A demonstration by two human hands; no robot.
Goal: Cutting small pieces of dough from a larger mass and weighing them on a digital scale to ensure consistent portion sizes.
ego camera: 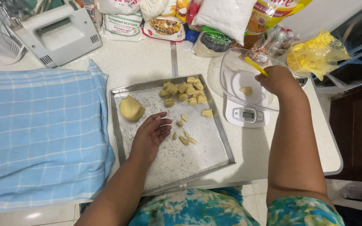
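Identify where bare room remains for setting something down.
The tray's near half, below the left hand, is bare, as is the counter between hand mixer and tray. The back row of bags is crowded.

tray [221, 144]: on the counter, right of the folded cloth [42, 134]
dough ball [131, 108]: in the tray, far left
dough pieces [184, 91]: far end of the tray
kitchen scale [244, 115]: right of the tray, bowl [231, 67] on top
hand mixer [59, 33]: behind the cloth
flour bags [124, 23]: behind the tray
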